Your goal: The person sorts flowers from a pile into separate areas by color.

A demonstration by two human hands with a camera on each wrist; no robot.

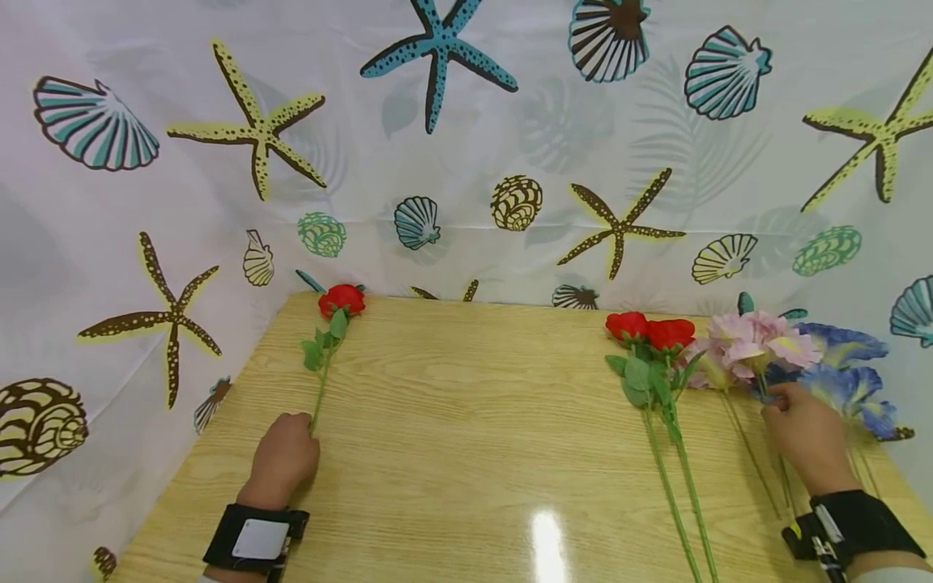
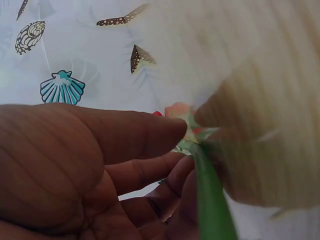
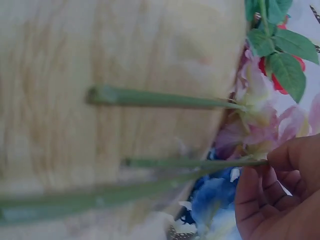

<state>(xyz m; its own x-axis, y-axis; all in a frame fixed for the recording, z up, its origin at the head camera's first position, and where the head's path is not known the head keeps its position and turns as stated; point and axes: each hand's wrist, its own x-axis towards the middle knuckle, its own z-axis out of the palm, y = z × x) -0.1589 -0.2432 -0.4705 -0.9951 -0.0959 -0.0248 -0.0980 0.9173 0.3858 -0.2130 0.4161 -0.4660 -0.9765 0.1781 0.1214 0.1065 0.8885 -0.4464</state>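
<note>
On the left side of the table, my left hand [image 1: 284, 457] holds the stem of a single red rose [image 1: 341, 300], whose bloom points to the back edge. In the left wrist view the thumb and fingers close around the green stem [image 2: 212, 200]. Over on the right, my right hand [image 1: 805, 433] pinches a stem beneath the pink flowers [image 1: 761, 344]. The right wrist view shows thumb and fingertips on that thin stem [image 3: 210, 163]. Blue flowers [image 1: 845, 385] lie beside the right hand, partly hidden by it.
Two red roses [image 1: 649, 330] lie left of the pink flowers, their long stems running to the front. The wooden table [image 1: 466, 437] reflects a bright light near its front. Behind it hangs a white cloth [image 1: 466, 178] printed with starfish and shells.
</note>
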